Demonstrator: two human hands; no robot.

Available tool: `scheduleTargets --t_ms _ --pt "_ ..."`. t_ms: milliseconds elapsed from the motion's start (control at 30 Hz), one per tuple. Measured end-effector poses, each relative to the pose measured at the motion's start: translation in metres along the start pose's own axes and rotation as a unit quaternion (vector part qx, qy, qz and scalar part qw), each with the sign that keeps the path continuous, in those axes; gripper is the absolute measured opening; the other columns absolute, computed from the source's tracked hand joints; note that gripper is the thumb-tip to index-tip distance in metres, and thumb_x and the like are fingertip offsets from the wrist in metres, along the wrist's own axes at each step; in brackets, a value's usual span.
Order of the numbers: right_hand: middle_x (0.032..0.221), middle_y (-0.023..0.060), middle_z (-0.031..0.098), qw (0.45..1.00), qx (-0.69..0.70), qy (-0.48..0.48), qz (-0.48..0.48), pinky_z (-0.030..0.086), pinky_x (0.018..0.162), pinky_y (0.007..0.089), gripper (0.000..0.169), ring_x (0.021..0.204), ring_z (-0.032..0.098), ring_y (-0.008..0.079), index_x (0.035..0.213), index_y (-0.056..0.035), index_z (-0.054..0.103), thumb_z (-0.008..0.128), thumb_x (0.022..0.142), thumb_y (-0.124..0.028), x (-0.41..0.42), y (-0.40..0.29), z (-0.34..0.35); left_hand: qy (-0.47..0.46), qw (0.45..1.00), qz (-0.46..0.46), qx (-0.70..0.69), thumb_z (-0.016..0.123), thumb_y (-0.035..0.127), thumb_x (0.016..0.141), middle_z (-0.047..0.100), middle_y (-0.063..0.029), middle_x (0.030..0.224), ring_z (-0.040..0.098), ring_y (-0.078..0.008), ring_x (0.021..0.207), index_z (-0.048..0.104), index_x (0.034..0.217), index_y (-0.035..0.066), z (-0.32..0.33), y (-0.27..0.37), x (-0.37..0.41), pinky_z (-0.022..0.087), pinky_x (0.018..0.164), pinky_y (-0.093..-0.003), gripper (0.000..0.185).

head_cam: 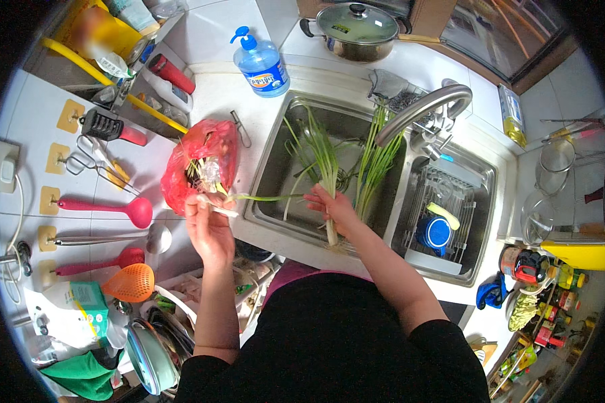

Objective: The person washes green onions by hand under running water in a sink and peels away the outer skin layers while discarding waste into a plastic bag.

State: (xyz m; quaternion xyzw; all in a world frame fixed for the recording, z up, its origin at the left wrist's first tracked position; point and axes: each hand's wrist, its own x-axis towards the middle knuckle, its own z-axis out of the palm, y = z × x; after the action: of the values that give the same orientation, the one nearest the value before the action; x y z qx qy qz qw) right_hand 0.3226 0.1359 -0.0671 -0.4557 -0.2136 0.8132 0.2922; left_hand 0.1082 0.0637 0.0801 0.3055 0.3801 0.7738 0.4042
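Note:
My left hand (209, 234) pinches a spring onion with a white stalk (225, 210) at the mouth of a red plastic bag (174, 176). Its green leaf (267, 198) stretches right to the fingertips of my right hand (335, 209); whether they grip it I cannot tell. That hand crosses over a bunch of spring onions (324, 156), whose white root ends rest on the sink's front rim. Farther right in the large steel sink basin (272, 166) leans a second bunch (378, 166). Inside the bag are plant scraps and a crumpled clear wrapper (210, 171).
A steel faucet (423, 101) arches over the sink. The right basin holds a drying rack (441, 186), a blue cup (433, 231) and a pale green peeler-like piece (442, 215). A blue pump bottle (261, 68) and a lidded pot (358, 32) stand behind. Utensils, including a pink ladle (139, 212), hang left.

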Motion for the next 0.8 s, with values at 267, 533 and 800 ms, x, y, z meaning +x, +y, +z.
scheduleTargets --t_ms 267,533,800 --pt "0.092 0.0047 0.061 0.999 -0.033 0.007 -0.02 0.031 0.043 0.0171 0.027 0.086 0.063 0.0143 0.095 -0.0068 0.047 0.067 0.08 -0.018 0.016 0.018 -0.003 -0.028 0.98 -0.15 -0.126 0.048 0.01 0.083 0.045 -0.006 0.073 0.045 -0.0184 0.072 0.046 0.092 0.005 -0.009 -0.031 -0.017 0.046 0.066 -0.0335 0.01" --pt "0.09 0.0047 0.059 0.999 -0.011 0.017 -0.027 0.036 0.047 0.0224 0.035 0.08 0.061 0.0134 0.097 -0.0058 0.048 0.072 0.073 -0.011 0.017 0.023 -0.01 -0.118 0.919 -0.356 -0.12 0.046 0.013 0.08 0.036 -0.0014 0.06 0.039 -0.0158 0.06 0.044 0.086 0.007 -0.006 -0.062 -0.033 0.036 0.054 -0.0292 0.009" --pt "0.091 0.0018 0.058 0.998 0.052 0.015 -0.044 0.035 0.047 0.0215 0.034 0.077 0.054 0.0096 0.1 -0.0081 0.051 0.067 0.072 0.0 0.013 0.013 -0.025 -0.061 0.863 -0.412 0.287 0.05 0.009 0.085 0.051 -0.0042 0.067 0.049 -0.0131 0.06 0.05 0.091 0.004 -0.055 -0.123 -0.029 0.04 0.053 -0.0263 0.008"
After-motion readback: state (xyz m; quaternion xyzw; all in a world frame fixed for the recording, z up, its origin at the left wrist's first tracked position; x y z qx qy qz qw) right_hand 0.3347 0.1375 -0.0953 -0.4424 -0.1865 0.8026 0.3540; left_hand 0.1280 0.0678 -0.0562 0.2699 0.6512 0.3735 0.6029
